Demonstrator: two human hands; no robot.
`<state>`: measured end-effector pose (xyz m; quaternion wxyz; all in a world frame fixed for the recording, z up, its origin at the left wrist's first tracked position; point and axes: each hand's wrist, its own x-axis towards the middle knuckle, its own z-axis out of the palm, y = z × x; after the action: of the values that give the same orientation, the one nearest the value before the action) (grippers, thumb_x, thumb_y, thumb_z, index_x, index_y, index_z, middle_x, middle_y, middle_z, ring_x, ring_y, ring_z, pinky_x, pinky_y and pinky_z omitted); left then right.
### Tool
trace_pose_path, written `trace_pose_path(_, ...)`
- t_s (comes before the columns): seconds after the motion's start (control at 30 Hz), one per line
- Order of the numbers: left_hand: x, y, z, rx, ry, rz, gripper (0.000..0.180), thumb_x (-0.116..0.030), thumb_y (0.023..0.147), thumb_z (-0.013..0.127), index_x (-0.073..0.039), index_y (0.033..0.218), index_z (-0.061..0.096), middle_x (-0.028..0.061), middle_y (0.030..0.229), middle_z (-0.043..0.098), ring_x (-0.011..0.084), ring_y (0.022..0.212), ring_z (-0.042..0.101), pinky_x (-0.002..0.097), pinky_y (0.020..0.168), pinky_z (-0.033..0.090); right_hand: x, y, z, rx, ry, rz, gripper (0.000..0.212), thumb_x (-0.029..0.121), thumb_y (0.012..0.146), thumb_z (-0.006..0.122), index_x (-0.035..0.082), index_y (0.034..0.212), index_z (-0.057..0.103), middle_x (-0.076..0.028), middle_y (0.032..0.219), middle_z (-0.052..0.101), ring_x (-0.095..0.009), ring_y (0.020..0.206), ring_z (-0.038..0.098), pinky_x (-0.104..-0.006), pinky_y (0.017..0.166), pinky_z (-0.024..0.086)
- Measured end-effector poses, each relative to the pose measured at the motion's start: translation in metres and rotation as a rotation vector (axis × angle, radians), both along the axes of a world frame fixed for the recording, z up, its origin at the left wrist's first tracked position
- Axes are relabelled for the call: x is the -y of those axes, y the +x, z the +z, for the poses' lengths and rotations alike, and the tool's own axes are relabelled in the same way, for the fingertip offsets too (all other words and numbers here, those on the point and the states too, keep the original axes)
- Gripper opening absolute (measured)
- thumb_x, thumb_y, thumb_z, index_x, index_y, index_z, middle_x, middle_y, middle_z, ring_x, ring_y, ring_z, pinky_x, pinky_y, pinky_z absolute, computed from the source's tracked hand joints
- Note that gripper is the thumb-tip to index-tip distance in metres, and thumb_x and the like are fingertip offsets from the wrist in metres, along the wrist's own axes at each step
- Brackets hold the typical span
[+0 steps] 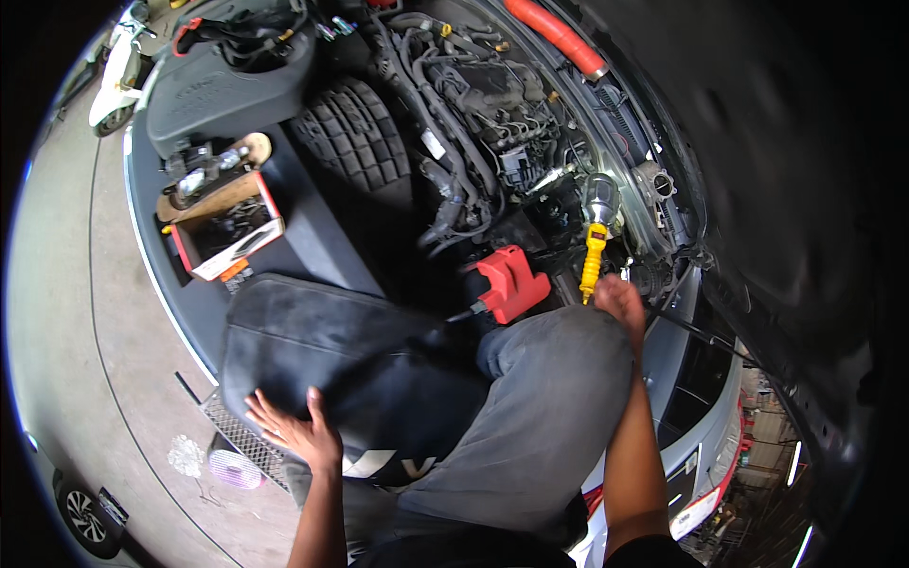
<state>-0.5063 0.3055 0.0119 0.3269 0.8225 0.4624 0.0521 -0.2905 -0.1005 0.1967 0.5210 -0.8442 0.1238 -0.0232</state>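
Farthest left, beyond the left hand's fingertips and up from it, an open cardboard box of small dark metal parts sits on the car's front edge. A mesh step lies low, just to the left of that hand. The left hand itself is laid flat, fingers spread and thumb apart, on a black mat — nothing is gripped in it. The mat stretches away to its right, as far as the person's bent knee.

Past the mat, about midway between the two hands but closer to the right one, a red plastic piece sits with its dark narrow end aimed back toward the left hand. Next comes the yellow-handled lamp, its long axis running up and away from the right hand, caged head at the far end, handle tip at the near one.

The right hand is by far the nearer to it, just to the right of that tip. Its fingers are curled and blurred — whether they touch or hold anything, I cannot tell.
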Motion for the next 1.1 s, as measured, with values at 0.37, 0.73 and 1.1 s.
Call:
trace_pose_path(0.37,0.006,0.008,-0.06,-0.217,0.475,0.073,0.097,-0.08,0.087,0.051,-0.023,0.162,0.026,0.0122,0.169,0.02,0.0349,0.157,0.012,0.0624,0.121,0.011,0.064,0.432,-0.041,-0.27,-0.196,0.339,0.035,0.026,0.099,0.064,0.0,0.122,0.062,-0.016,0.115,0.07,-0.023,0.096,0.07,-0.0347,0.086,0.056)
trace_pose_path(0.73,-0.003,0.016,-0.058,-0.1,0.571,0.008,0.071,-0.047,0.101,0.055,-0.003,0.155,0.039,0.023,0.159,0.036,0.0365,0.15,0.03,0.047,0.123,0.021,0.092,0.528,-0.19,-0.809,-0.616,0.436,0.017,0.005,0.086,0.048,0.009,0.069,0.046,-0.002,0.063,0.044,-0.012,0.048,0.032,-0.0292,0.042,0.024)
trace_pose_path(1.1,0.002,0.099,-0.014,-0.375,0.474,0.054,0.043,-0.03,0.103,0.057,-0.007,0.14,0.053,0.0187,0.143,0.049,0.0324,0.131,0.047,0.0424,0.109,0.039,0.109,0.55,-0.228,-0.783,-0.274,0.189,0.07,0.019,0.091,0.057,-0.001,0.154,0.033,-0.031,0.16,0.028,-0.047,0.146,0.033,-0.0581,0.116,0.035)
